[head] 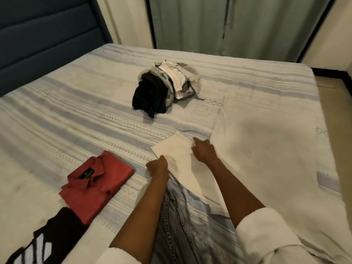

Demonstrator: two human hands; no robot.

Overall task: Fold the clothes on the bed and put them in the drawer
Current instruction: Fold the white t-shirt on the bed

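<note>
- Red shirt (97, 184) folded flat and square, near the bed's (57, 115) front edge; black top (47, 239) beside it.
- White cloth (182, 164), soft and thin, half folded right now.
- Left hand (158, 166) pinching its near edge, fingers curled.
- Right hand (204, 150) curled on its far side; grip hard to tell.
- Pile (165, 88) of black, grey and white clothes still crumpled mid-bed.
- No drawer in sight yet.
</note>
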